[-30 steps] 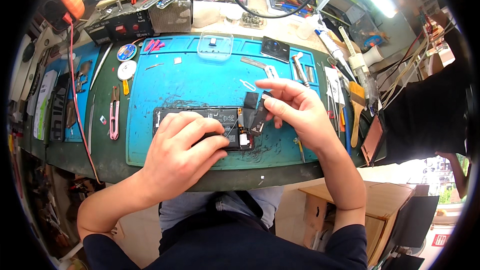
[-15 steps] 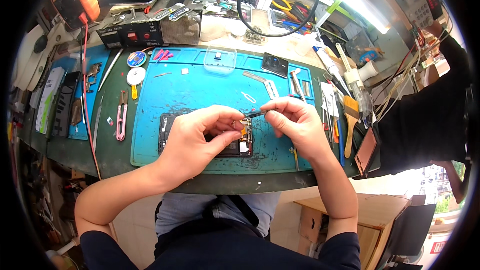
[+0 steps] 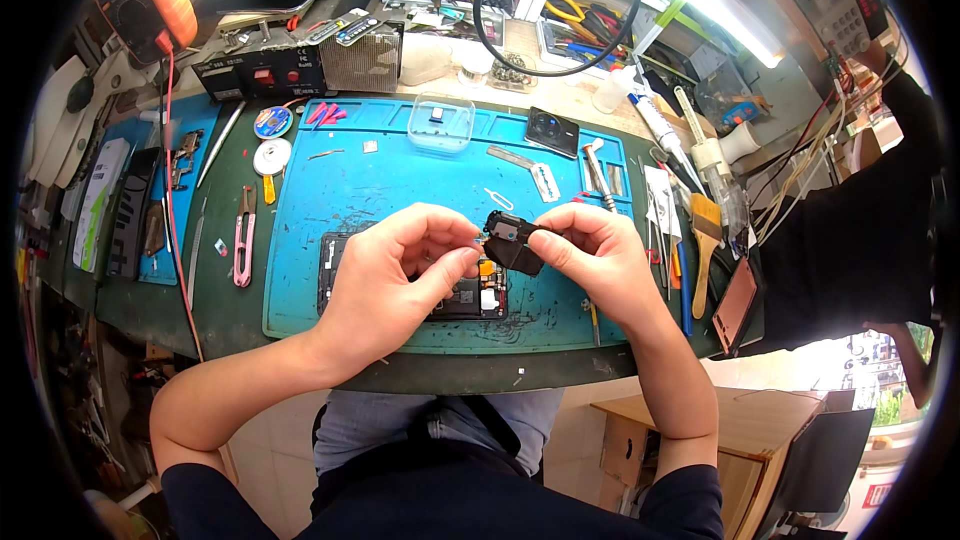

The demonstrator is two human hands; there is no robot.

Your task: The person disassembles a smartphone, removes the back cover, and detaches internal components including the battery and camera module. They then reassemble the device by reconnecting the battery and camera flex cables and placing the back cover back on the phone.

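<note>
My right hand (image 3: 597, 252) pinches a thin black phone inner cover (image 3: 512, 242) between thumb and fingers. The cover is tilted, its grey and black face showing. Close to its left edge is my left hand (image 3: 392, 265), thumb and forefinger drawn together; whatever lies between those fingertips is too small to make out. Below both hands an opened phone (image 3: 492, 300) rests on the blue mat (image 3: 400, 185), its battery and inner parts exposed. My left hand hides much of the phone.
Beyond the hands lie a SIM pin (image 3: 498, 199), a razor blade (image 3: 544, 182), a clear box (image 3: 441, 125) and a camera-like black part (image 3: 552, 132). Pink snips (image 3: 243, 240) sit left; a brush (image 3: 705, 240) lies right. Another person's dark sleeve (image 3: 850, 210) shows at far right.
The black cover has turned from edge-on to show its broad face in my right hand. My left hand stays close to it, fingertips still together.
</note>
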